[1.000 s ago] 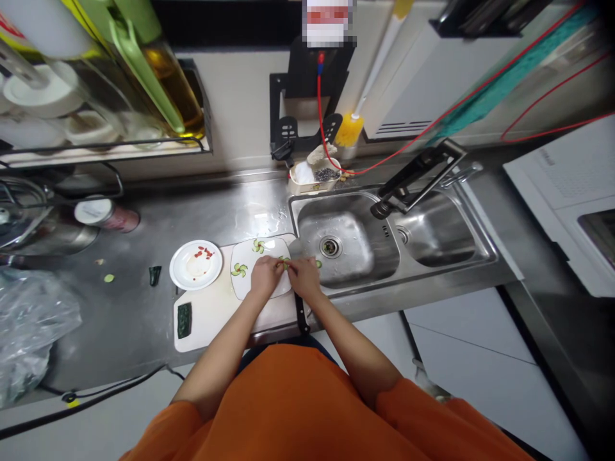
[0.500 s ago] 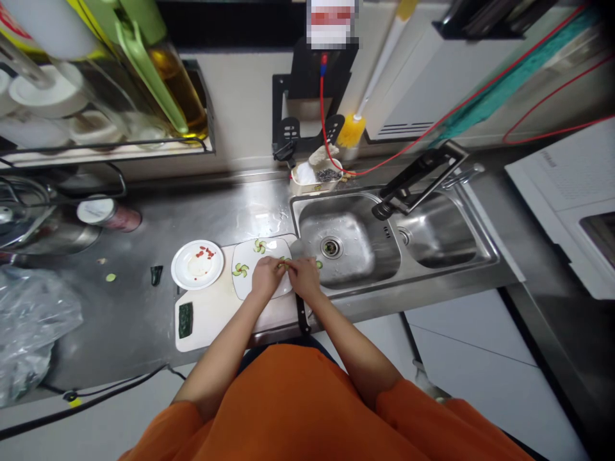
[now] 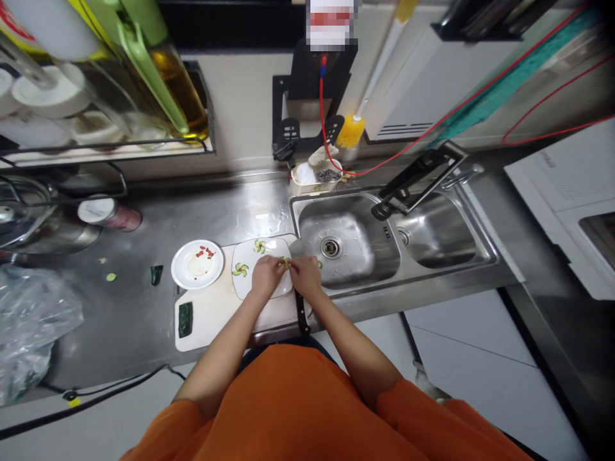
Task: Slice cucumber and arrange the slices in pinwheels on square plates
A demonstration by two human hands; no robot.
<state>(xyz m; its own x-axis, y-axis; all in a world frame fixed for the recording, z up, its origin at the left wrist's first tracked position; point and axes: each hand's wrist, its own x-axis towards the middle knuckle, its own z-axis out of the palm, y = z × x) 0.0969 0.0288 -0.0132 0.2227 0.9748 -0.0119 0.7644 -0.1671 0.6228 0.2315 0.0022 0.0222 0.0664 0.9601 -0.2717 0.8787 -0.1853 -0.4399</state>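
Over the right side of a square white plate [image 3: 269,289], my left hand [image 3: 266,275] and my right hand [image 3: 305,275] face each other with fingers pinched. Green cucumber slices [image 3: 287,263] show at their fingertips. How each finger grips them is too small to make out clearly. Two flower shapes of cucumber slices lie on the same plate, one at the back [image 3: 259,246] and one at the left [image 3: 240,270], each with a red bit in it. Under the plate is a white cutting board [image 3: 211,326]. A black-handled knife [image 3: 302,314] lies near my right wrist, its blade partly hidden.
A round white plate [image 3: 179,266] with red bits stands left. A cucumber chunk [image 3: 185,319] lies on the board; a cucumber end [image 3: 156,275] lies on the counter. Right is a double sink [image 3: 358,230] with a black faucet [image 3: 408,186]. A plastic bag [image 3: 38,320] lies far left.
My fingertips have moved slightly apart, the right hand shifting a little to the right. More of the green cucumber between them now shows.
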